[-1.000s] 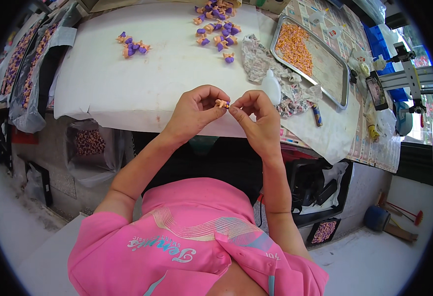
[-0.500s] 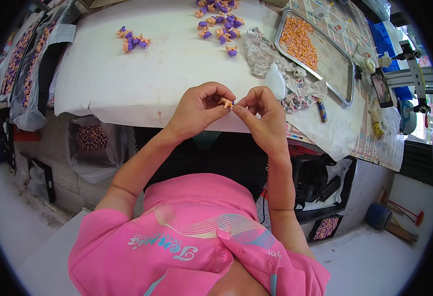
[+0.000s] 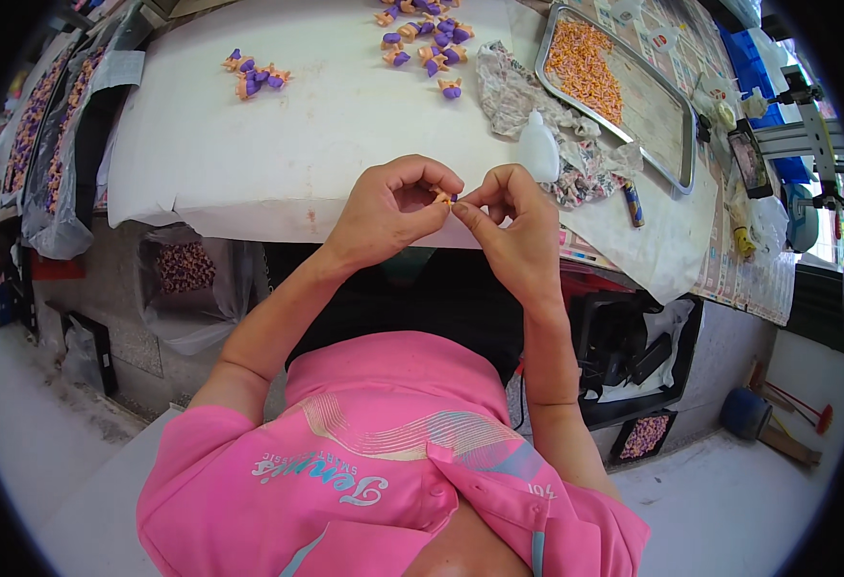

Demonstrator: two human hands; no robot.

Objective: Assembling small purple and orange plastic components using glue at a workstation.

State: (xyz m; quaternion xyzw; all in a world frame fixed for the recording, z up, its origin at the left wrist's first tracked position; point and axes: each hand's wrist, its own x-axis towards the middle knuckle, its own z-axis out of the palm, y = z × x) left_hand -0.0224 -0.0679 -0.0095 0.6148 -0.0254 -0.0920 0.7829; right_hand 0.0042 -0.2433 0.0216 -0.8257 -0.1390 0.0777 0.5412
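My left hand (image 3: 384, 213) is closed in a pinch, with a small peach-and-purple plastic figure (image 3: 442, 198) between thumb and fingers above the table's front edge. Most of that figure is hidden by the fingertips. My right hand (image 3: 515, 231) meets it from the other side, thumb and forefinger pressed together at the figure's edge. Whatever tiny piece may be in that right pinch is too small to make out. Beyond the right hand a white squeeze bottle (image 3: 538, 147) stands beside a crumpled patterned cloth (image 3: 590, 173).
Similar figures (image 3: 257, 77) lie in a small group at the left, with a larger cluster (image 3: 428, 43) at the back. At the right a metal tray (image 3: 655, 101) holds many small orange pieces (image 3: 583, 72). Near it are a dark-blue tube (image 3: 633, 204) and a phone on a stand (image 3: 751, 163).
The figure has turned or sunk deeper between the fingertips, so less of it shows. Both hands stay together in nearly the same place; the whole view has shifted slightly.
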